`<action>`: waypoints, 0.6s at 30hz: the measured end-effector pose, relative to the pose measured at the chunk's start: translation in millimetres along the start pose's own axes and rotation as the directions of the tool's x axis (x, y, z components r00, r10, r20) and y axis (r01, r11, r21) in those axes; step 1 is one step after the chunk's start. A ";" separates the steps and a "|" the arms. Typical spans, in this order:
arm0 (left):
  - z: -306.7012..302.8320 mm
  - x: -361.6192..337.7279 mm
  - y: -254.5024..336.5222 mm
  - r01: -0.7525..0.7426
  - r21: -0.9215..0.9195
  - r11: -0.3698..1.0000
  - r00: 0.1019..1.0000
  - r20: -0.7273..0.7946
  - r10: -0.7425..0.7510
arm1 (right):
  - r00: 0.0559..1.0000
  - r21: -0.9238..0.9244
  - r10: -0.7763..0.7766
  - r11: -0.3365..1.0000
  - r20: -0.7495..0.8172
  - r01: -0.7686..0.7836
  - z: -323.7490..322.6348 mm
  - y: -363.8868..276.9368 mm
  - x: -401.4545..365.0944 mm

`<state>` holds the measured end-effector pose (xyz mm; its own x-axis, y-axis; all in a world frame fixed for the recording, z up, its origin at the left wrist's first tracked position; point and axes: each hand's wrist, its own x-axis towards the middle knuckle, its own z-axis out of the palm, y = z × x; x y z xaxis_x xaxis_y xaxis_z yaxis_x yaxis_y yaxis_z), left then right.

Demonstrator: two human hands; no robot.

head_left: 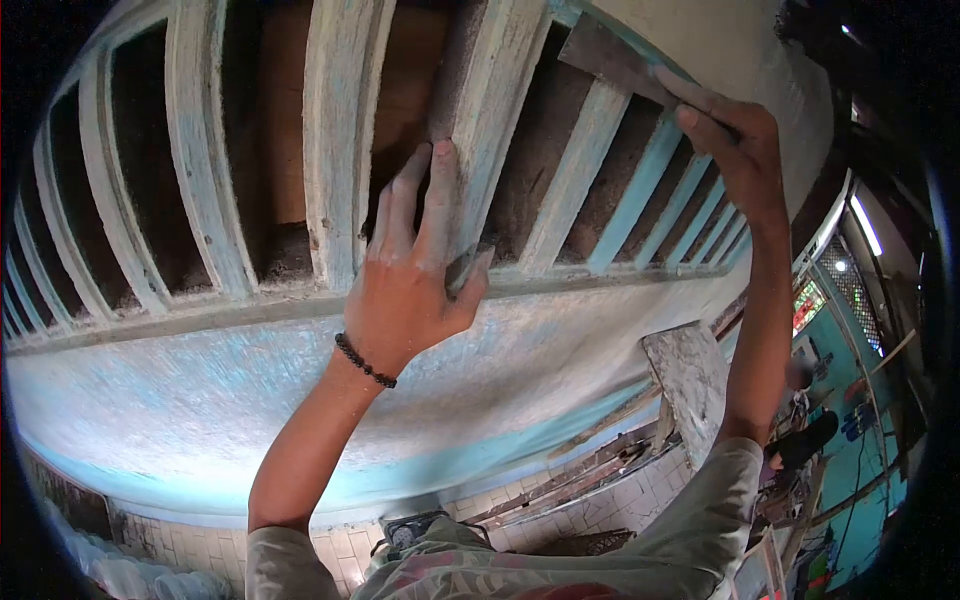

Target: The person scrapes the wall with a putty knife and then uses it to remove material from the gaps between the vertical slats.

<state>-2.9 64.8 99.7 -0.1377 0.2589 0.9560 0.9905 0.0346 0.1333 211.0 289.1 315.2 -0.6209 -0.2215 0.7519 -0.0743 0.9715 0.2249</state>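
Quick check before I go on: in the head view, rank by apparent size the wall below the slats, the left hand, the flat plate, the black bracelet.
1. Wall below the slats
2. Left hand
3. Flat plate, pinched by the right hand
4. Black bracelet

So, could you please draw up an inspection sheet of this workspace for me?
Surface: wall below the slats, patchy white and blue.
Job's things: slats with worn paint; a flat grey plate at the upper right ones.
Clutter: timber strips on the tiled floor, a stained board, translucent plastic at lower left.
Hands: right hand grips the plate; left hand lies at a slat, fingers extended, anything held unclear.
Cables: none made out for certain.
Surroundings: bright light at far right.
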 end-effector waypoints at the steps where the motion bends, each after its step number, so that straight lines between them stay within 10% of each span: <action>1: -1.1 0.1 -0.6 -0.005 0.008 1.000 1.000 0.005 0.005 | 1.000 -0.009 0.002 1.000 -0.007 -0.002 0.0 4.6 -5.5; 18: -0.2 -1.7 0.3 0.022 -0.016 1.000 1.000 0.014 -0.022 | 0.999 -0.029 0.016 0.999 -0.036 -0.017 11.1 -9.8 -6.6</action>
<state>-2.3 64.1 98.2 -0.1596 0.2718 0.9490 0.9870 0.0247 0.1589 207.1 282.0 301.2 -0.5938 -0.2087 0.7771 -0.0409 0.9723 0.2299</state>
